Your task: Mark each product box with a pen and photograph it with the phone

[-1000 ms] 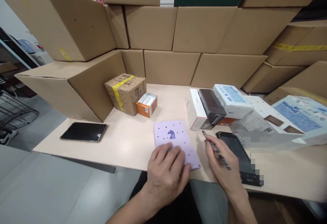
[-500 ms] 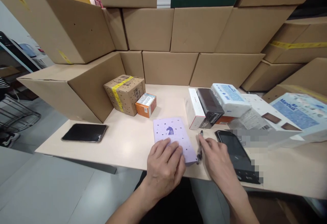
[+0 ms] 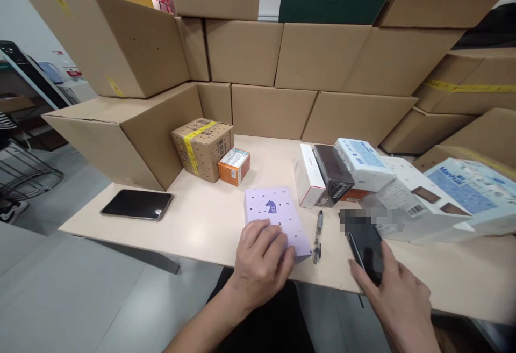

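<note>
Gripping a dark phone (image 3: 367, 251), the right hand (image 3: 397, 294) curls closed.

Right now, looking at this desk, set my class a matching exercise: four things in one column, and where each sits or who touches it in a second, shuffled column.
Things
1. lilac notebook
2. pen
3. black device
4. black phone

Places
A. lies alone near the table's left edge
B. under the left hand
C. gripped by the right hand
D. lies free between the notebook and the device

Pairs: 1-B, 2-D, 3-C, 4-A
</note>
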A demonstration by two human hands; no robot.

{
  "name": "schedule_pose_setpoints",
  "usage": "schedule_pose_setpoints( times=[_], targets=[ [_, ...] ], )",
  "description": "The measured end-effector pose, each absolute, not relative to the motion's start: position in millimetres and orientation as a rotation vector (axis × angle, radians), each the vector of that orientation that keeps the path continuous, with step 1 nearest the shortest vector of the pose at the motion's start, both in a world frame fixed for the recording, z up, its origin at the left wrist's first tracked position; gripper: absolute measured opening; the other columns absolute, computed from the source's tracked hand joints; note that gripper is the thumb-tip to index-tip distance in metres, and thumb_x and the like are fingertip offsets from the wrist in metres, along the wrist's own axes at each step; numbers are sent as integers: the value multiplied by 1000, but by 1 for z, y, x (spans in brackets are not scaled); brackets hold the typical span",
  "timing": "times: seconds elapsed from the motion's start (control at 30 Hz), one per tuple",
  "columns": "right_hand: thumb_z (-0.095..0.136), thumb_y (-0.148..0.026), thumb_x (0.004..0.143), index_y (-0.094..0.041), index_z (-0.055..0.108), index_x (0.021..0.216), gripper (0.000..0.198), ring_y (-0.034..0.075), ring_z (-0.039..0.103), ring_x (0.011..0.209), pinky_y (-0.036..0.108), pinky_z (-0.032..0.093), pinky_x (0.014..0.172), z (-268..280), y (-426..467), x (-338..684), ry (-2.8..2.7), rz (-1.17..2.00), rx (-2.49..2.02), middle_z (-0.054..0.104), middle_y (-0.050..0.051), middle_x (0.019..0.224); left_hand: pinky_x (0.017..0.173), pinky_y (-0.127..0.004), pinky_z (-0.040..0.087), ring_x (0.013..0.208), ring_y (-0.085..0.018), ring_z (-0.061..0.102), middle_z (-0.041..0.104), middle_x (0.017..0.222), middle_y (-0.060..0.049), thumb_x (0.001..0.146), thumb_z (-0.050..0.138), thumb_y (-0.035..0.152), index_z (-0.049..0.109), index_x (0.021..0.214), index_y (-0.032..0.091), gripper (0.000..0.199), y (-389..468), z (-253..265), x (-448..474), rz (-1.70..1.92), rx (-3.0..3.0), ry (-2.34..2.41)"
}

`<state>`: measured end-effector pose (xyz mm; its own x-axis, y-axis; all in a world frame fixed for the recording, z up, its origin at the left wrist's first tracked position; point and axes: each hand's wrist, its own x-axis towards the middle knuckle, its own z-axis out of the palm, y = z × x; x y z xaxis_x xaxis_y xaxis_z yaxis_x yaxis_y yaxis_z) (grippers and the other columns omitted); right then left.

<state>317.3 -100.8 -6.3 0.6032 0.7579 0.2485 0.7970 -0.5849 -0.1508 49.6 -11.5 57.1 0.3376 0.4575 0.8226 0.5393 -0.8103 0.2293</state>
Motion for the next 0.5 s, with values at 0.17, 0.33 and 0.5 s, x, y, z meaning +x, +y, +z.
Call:
schedule_pose_setpoints(
  times=[0.17,0.33,0.5],
  targets=[
    [36,-80,78,0,51,137,100,45,60,110,60,45,95,-3,-107,307,-1177,-172,-2316,64,29,112,90,-46,55,98,-26,62,71,97,-12,82,67,12,66,100,11,18,-9,53,46,-1574,-2509,-864],
    [60,-70,73,-17,45,146,92,40,54,125,56,44,102,15,-118,274,-992,4,-2108,56,19,138,90,-46,55,98,-25,61,69,95,-12,82,61,7,65,100,11,19,-8,50,45,-1666,-2523,-812],
    [66,-57,79,-24,40,148,81,33,53,128,50,44,105,46,-96,222,-1063,168,-1818,50,13,146,95,-49,54,106,-25,62,66,102,-12,85,55,6,62,111,15,28,-6,42,39,-1802,-2533,-806]
  ],
)
